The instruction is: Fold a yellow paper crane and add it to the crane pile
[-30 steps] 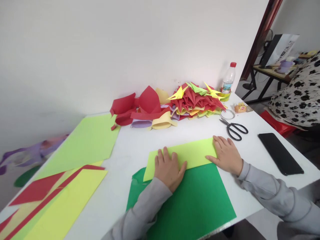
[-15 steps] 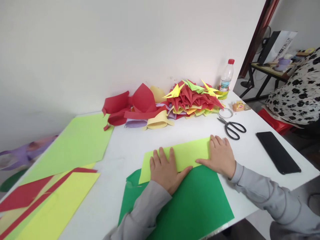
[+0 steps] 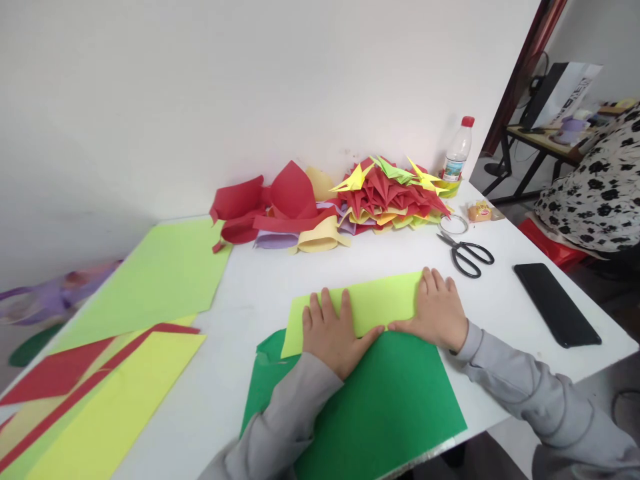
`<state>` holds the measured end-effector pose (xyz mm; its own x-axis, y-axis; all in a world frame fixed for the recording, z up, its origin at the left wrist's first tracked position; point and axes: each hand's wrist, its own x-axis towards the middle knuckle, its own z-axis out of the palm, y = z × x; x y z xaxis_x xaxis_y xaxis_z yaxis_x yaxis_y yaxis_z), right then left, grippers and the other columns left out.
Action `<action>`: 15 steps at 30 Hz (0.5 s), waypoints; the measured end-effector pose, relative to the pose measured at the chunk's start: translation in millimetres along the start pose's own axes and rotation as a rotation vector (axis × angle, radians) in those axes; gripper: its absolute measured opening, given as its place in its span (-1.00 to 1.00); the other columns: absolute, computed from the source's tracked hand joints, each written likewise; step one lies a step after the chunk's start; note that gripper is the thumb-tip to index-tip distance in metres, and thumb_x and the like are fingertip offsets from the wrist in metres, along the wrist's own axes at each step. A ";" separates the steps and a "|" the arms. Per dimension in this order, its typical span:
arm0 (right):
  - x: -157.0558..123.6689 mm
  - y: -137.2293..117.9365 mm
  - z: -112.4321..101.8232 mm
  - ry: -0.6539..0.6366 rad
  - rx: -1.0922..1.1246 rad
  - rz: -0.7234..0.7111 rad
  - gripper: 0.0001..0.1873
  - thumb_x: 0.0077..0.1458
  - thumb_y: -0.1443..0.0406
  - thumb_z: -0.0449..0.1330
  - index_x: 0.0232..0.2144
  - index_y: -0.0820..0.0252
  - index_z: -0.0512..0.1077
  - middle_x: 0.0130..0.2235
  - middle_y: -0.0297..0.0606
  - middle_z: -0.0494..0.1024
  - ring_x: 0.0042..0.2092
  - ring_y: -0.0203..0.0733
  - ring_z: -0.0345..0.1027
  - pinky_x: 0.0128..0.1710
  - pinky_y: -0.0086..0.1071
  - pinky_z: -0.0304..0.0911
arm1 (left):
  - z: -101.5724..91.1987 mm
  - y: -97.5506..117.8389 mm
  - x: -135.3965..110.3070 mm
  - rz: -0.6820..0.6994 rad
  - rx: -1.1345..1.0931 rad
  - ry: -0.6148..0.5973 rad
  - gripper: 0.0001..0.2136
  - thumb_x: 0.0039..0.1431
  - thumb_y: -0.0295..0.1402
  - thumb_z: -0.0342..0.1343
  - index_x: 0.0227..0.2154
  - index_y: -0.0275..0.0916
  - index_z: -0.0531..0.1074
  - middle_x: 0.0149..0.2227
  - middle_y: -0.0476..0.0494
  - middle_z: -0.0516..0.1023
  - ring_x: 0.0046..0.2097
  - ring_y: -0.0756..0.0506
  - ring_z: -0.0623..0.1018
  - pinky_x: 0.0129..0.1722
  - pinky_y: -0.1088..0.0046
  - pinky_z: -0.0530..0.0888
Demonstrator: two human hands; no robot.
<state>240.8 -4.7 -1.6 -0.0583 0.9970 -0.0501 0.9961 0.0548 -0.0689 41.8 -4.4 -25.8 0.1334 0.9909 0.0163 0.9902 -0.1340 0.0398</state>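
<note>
A strip of yellow-green paper (image 3: 383,300) lies across the top of a dark green sheet (image 3: 385,400) on the white table. My left hand (image 3: 334,333) rests flat on the strip's left half, fingers spread. On its right end lies my right hand (image 3: 436,310), fingers stretched out and thumb pointing left. The two thumbs nearly meet along the strip's near edge. Both palms cover parts of the paper. The green sheet's upper left corner looks creased.
Black-handled scissors (image 3: 465,255), a tape roll (image 3: 453,224) and a black phone (image 3: 556,305) lie to the right. Behind are folded paper pieces (image 3: 385,193) and a bottle (image 3: 456,153). Coloured sheets (image 3: 120,400) cover the left. A person in patterned clothing (image 3: 595,187) sits at right.
My right thumb has slid slightly left along the strip's near edge, closer to the left thumb. The camera view has shifted a little; the papers otherwise stay in place.
</note>
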 end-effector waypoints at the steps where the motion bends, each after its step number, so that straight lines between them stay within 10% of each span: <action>1: -0.1 3.1 -0.3 -0.008 0.013 -0.001 0.19 -0.10 -0.37 -0.07 0.20 0.57 0.14 0.30 0.28 -0.01 0.31 0.35 -0.16 0.20 0.17 -0.20 | 0.6 -3.0 0.1 0.011 -0.012 0.001 -0.06 0.00 0.25 -0.06 0.24 -0.47 0.13 0.28 -0.69 0.04 0.30 -0.60 0.00 0.19 -0.12 0.07; 15: -2.1 57.8 2.2 -0.073 0.110 -0.202 -0.16 0.15 -0.14 -0.05 0.30 0.24 -0.03 0.35 -0.01 -0.03 0.35 0.07 -0.18 0.26 0.14 -0.25 | 6.1 -89.4 -21.3 0.075 0.046 -0.050 -0.43 0.25 0.00 -0.18 0.26 -0.10 0.10 0.34 -0.39 0.00 0.33 -0.39 0.07 0.17 -0.24 0.06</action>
<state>298.3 -3.8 -7.7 -0.2644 0.9596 -0.0961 0.9508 0.2427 -0.1927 -49.3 -13.5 -35.7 0.2077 0.9777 -0.0325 0.9781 -0.2080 -0.0057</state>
